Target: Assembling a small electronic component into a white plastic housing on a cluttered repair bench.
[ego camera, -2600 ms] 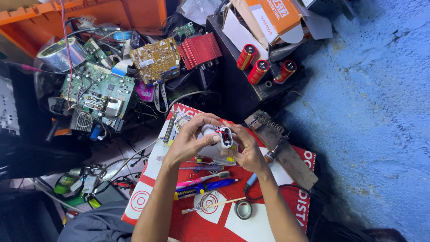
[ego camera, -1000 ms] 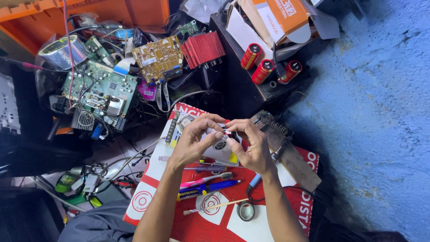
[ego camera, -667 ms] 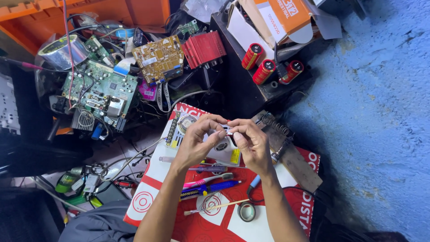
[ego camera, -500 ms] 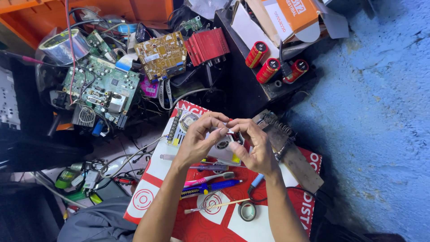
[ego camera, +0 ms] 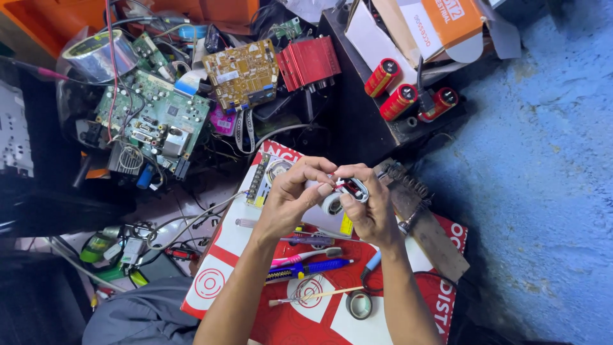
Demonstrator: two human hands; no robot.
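Fingers of my left hand [ego camera: 290, 201] and right hand [ego camera: 370, 207] are pressed together, pinching the small white part [ego camera: 335, 201] at frame centre above the red-and-white sheet [ego camera: 220, 281]. Fiddly work seems midway; nothing is set down yet. Compared with earlier, my hands sit closer together, hiding more of it.

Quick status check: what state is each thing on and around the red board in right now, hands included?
left hand: closed on the small white part, raised above the board
right hand: fingertips pinching the same part
small white part: held between both hands, off the board
pens: lying flat on the red board
tape roll: lying flat
red board: lying flat under the tools
green circuit board: bare, on the pile
three red capacitors: lying on their sides
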